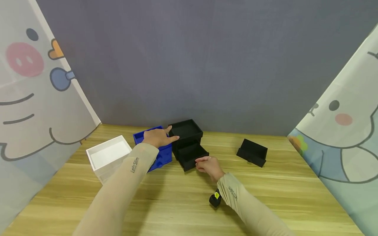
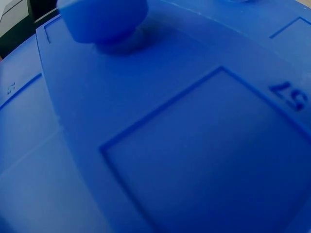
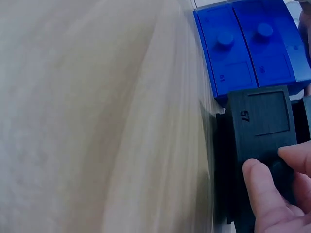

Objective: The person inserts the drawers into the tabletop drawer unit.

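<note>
A black drawer cabinet (image 1: 186,129) stands at mid-table with its lower drawer (image 1: 192,154) pulled out. My right hand (image 1: 209,166) pinches the knob on that drawer's front; in the right wrist view, thumb and fingers close around the knob (image 3: 281,167) below the number 57. My left hand (image 1: 157,137) lies over a blue drawer cabinet (image 1: 165,156), its thumb and index finger stretched out to the black cabinet's left top edge. Its other fingers are hidden. Close up in the left wrist view is a blue drawer front (image 2: 204,160) with a round knob (image 2: 104,19).
A white box-like cabinet (image 1: 109,152) stands at the left. One loose black drawer (image 1: 252,153) lies on the wooden table (image 1: 183,203) at the right. Beneath the right wrist is a small black device (image 1: 215,199) with a yellow mark. A grey backdrop (image 1: 206,65) rises behind.
</note>
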Demonstrator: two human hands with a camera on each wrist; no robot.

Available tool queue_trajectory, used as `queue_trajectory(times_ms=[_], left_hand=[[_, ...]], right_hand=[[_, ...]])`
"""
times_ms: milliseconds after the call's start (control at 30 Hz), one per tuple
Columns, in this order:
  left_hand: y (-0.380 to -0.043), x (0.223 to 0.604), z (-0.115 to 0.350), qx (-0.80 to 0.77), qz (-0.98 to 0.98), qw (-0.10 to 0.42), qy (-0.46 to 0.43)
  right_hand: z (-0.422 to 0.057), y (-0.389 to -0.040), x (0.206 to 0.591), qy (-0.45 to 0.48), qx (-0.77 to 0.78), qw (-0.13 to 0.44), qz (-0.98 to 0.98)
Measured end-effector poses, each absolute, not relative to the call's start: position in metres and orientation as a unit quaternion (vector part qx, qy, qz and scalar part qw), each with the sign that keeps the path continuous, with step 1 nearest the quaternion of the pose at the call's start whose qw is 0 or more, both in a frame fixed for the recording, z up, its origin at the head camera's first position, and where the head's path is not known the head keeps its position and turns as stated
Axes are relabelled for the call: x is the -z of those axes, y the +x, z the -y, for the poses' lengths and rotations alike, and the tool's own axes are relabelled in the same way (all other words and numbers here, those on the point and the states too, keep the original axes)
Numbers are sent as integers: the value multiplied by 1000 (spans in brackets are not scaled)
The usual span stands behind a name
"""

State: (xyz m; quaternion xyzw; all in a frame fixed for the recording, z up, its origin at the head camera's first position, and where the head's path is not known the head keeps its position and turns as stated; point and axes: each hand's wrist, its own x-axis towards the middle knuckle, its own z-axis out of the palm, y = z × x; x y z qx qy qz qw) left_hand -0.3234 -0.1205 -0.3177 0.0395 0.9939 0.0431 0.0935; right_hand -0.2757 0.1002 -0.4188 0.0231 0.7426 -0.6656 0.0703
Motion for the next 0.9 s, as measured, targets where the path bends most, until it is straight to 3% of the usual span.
queue_trajectory(times_ms=[900], left_hand=[[-329, 323, 123, -78, -991, 105, 36]], right_hand=[[-96, -275, 426, 58, 689, 86, -717]])
